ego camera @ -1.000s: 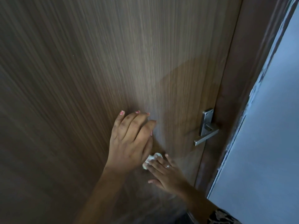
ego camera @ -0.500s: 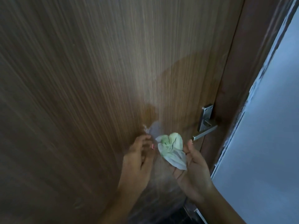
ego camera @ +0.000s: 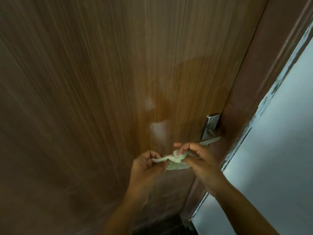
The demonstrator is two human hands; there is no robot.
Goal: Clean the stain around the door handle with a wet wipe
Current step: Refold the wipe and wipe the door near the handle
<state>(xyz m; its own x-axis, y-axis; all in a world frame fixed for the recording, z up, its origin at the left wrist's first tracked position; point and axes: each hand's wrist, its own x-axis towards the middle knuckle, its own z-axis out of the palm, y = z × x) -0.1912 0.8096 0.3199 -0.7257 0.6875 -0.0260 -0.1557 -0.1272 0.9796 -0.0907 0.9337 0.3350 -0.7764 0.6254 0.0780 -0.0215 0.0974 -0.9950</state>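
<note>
A crumpled pale green-white wet wipe [ego camera: 174,161] is held between both hands, a little in front of the brown wooden door [ego camera: 101,82]. My left hand [ego camera: 146,165] pinches its left end. My right hand [ego camera: 199,158] grips its right side, fingers curled over it. The metal lever handle [ego camera: 210,131] sits on the door's right edge, just above my right hand. Pale wet smears [ego camera: 157,131] shine on the wood left of the handle, under a darker damp patch [ego camera: 194,78].
The dark brown door frame [ego camera: 264,65] runs up the right side. Beyond it is a pale blue-grey wall [ego camera: 274,158] with chipped paint along its edge. Dark floor [ego camera: 160,228] shows at the bottom.
My left hand left the door surface and joined my right hand on the wipe. The wipe came off the door, was shown in my right palm, and is now stretched between both hands.
</note>
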